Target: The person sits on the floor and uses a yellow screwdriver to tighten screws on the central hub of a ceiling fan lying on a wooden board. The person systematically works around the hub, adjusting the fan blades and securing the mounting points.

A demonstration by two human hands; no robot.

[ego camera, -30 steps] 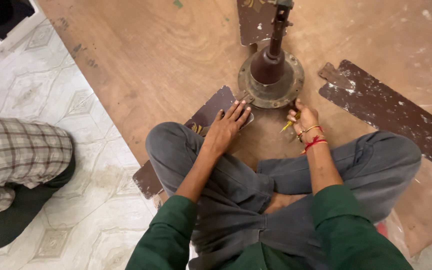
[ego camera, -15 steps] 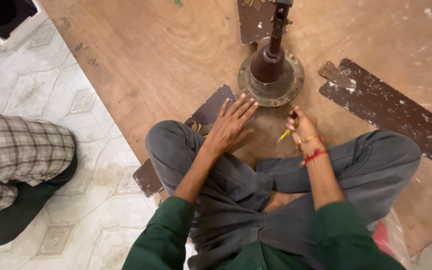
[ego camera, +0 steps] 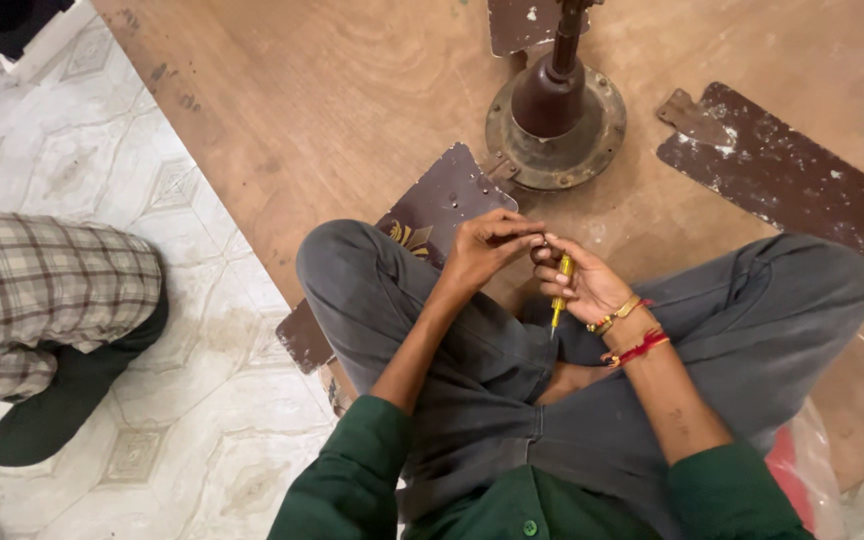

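A moment ago the left hand lay spread on the fan blade by the knee and the right hand was down near the motor with the screwdriver; now both have come up together over the lap. The left hand (ego camera: 487,250) has its fingers pinched at the top end of the yellow-handled screwdriver (ego camera: 558,290), on what may be a small screw, too small to tell for sure. The right hand (ego camera: 582,285) is curled round the screwdriver's handle, with its thin shaft pointing down toward the grey trousers.

The brown fan motor (ego camera: 555,115) stands on the wooden board (ego camera: 332,110) just ahead of the knees, its rod rising out of view. One dark blade (ego camera: 432,210) runs under the left knee; another blade (ego camera: 792,180) lies apart to the right.

From where I stand, the risk is the little piece slipping from that pinch and dropping into the folds of the trousers or rolling away across the board. The shaft's tip also points at the leg, so a slip could jab it. Another person's checked trouser leg and dark shoe (ego camera: 62,400) rest on the tiled floor (ego camera: 202,440) to the left.
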